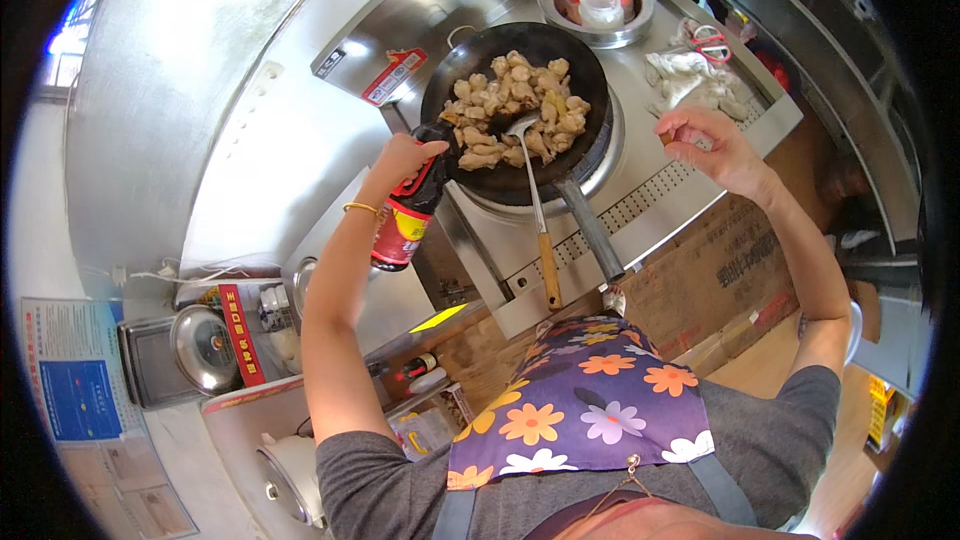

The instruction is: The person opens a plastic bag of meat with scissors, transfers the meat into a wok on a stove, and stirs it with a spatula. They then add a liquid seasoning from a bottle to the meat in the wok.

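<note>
My left hand (pixel 409 161) grips a large bottle of dark sauce (pixel 403 231) by its handle. The bottle has a red and yellow label, and its neck tilts over the near left rim of the wok (pixel 480 52). Browned chicken pieces (pixel 517 86) fill the middle of the wok. A spatula with a metal head and wooden handle (pixel 550 270) rests in the wok, its head among the chicken and its handle hanging over the stove's front edge. To the wok's right, my right hand (pixel 712 146) pinches a small brown object (pixel 666 138), possibly a cap.
The wok sits on a steel stove (pixel 645 165), its long handle (pixel 592 232) pointing towards me. Behind it stands a steel basin (pixel 551 4) with several jars. A crumpled cloth (pixel 690 82) and red-handled scissors (pixel 711 43) lie on the right. Shelves with lids are at left.
</note>
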Demonstrator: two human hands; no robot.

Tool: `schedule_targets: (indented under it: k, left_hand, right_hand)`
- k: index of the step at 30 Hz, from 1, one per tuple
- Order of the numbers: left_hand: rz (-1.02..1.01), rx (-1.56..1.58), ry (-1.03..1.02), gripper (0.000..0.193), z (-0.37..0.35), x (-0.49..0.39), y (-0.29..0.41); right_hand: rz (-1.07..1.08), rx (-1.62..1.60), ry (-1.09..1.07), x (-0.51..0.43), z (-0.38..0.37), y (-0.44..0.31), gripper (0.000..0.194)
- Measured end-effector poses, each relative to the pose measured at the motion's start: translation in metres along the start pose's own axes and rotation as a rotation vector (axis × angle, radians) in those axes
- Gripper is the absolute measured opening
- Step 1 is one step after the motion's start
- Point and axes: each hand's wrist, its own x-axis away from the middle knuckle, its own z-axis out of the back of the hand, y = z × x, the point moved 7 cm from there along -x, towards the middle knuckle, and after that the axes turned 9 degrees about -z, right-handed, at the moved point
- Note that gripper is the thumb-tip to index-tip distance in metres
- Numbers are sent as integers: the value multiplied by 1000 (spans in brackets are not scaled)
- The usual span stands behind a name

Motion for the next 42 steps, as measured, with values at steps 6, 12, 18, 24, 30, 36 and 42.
schedule_targets:
  k: [6, 12, 18, 24, 30, 36, 42]
  left_hand:
    - [-27, 391, 236, 54, 4, 27, 10]
    - [-81, 592, 394, 47, -1, 68, 20]
    - [-203, 712, 447, 40, -18, 140, 12]
    - [-234, 810, 469, 38, -45, 221, -54]
    - [-62, 984, 579, 42, -96, 328, -163]
    - [101, 1015, 642, 45, -156, 418, -287]
    - [564, 930, 753, 46, -257, 495, -438]
  right_hand:
    - [-116, -80, -160, -44, -42, 9, 28]
    - [-133, -181, -267, -119, -103, -3, 33]
    - [299, 70, -348, -164, -190, -90, 34]
    - [495, 641, -710, -139, -304, -142, 35]
    - [383, 540, -879, -84, -454, -154, 36]
    - [-129, 691, -852, -48, -622, -95, 27]
    - [-468, 532, -702, 3, -809, 18, 39]
